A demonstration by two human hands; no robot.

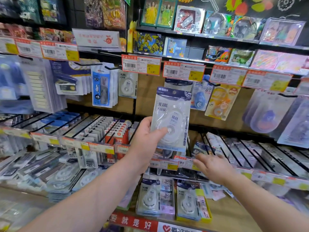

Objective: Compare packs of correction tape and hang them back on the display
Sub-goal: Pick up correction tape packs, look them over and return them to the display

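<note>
Left hand [147, 136] grips tape pack [171, 118], comparing step; right hand [215, 168] open, empty (blurred), near lower pegs. Next: hang pack on hook.

I get one head view, facing forward and down, close above the fingers [203, 162], display [147, 97] just beyond them.

Glossy clear plastic over printed card — correction tape pack [171, 118], black metal display hooks [112, 67] (matt), paper price tags [141, 65]
</note>
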